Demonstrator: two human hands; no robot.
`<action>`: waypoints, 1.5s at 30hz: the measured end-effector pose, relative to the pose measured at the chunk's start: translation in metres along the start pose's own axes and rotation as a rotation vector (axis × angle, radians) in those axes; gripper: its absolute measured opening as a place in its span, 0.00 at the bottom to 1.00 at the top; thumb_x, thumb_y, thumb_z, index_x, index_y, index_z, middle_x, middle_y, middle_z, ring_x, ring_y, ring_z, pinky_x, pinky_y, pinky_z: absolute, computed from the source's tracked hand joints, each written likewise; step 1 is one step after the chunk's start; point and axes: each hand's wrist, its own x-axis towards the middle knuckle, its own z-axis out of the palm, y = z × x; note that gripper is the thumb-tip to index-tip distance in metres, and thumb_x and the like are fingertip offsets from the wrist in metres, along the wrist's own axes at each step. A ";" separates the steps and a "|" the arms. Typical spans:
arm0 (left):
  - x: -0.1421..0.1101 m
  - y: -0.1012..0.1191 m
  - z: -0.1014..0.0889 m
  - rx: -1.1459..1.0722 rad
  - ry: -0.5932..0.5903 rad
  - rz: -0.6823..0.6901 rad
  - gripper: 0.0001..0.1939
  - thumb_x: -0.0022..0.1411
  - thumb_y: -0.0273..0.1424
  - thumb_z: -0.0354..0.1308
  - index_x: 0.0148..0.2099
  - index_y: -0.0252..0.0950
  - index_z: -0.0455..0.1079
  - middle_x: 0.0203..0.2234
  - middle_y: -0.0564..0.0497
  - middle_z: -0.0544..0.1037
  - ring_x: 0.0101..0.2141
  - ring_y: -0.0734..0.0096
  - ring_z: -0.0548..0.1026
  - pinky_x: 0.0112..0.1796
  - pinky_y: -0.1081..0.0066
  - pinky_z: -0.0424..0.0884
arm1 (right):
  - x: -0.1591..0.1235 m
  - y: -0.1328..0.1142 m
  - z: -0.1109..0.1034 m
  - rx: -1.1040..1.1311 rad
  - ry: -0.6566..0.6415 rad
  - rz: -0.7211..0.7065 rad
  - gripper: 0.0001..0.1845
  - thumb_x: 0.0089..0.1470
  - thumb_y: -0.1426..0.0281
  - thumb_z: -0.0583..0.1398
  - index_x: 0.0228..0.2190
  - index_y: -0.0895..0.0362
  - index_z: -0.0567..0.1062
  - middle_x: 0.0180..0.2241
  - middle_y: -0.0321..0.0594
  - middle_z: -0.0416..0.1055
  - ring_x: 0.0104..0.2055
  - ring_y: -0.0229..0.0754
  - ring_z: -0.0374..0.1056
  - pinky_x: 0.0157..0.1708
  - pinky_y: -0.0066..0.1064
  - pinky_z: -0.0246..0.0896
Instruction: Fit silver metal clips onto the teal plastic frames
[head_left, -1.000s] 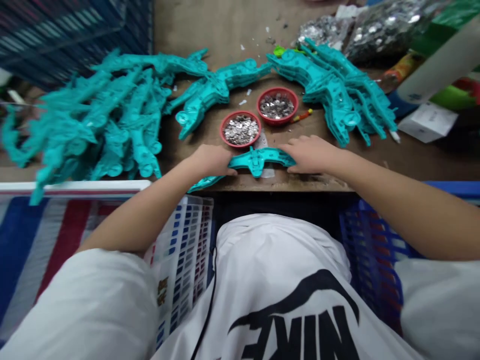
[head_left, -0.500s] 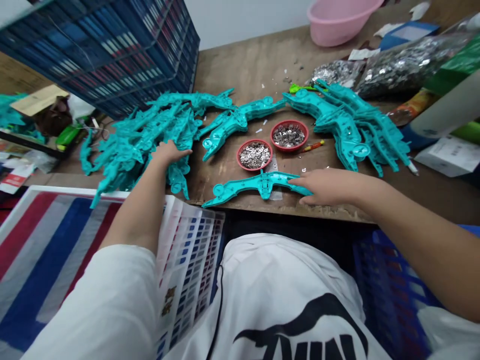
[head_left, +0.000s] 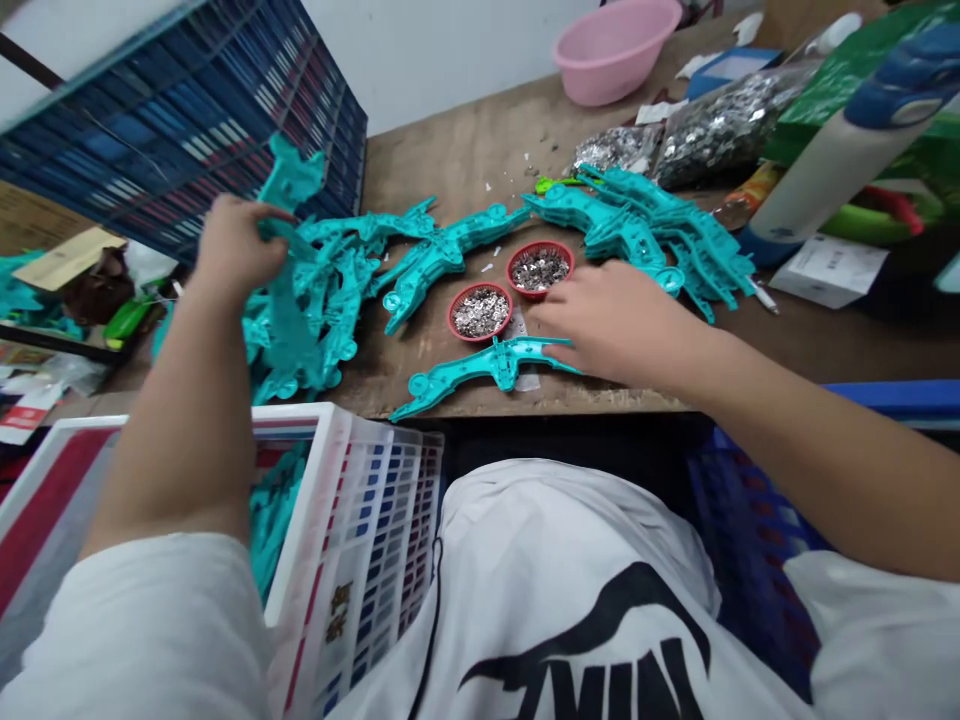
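Note:
My left hand [head_left: 244,250] is closed on a turquoise plastic bow-shaped part [head_left: 294,175], which it holds raised over a heap of like parts [head_left: 341,270]. The held part is smeared by motion. My right hand [head_left: 611,325] is over the right end of a single turquoise part [head_left: 504,362] at the table's front edge. Its fingers are stretched and slightly apart, close to a red basket of small metal pieces [head_left: 540,268]; whether they touch the part is unclear. A second red basket of metal pieces [head_left: 481,312] stands just left of it.
More turquoise parts [head_left: 615,215] lie stacked at the right. Behind them are bags of metal pieces [head_left: 724,125], a bottle [head_left: 832,165] and a pink basin [head_left: 611,50]. A blue crate [head_left: 225,110] stands at back left; a white basket [head_left: 382,490] is below the table edge.
My left hand has lifted a turquoise part from the heap, moving left and up. My right hand has shifted towards the red baskets. The view has turned slightly right.

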 end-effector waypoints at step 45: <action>-0.046 0.185 0.100 -0.351 -0.553 0.479 0.25 0.77 0.42 0.75 0.71 0.41 0.91 0.64 0.32 0.93 0.63 0.29 0.91 0.64 0.47 0.86 | 0.185 0.146 0.137 -0.162 -0.299 0.334 0.24 0.77 0.69 0.62 0.61 0.58 0.96 0.64 0.65 0.91 0.71 0.79 0.82 0.71 0.68 0.78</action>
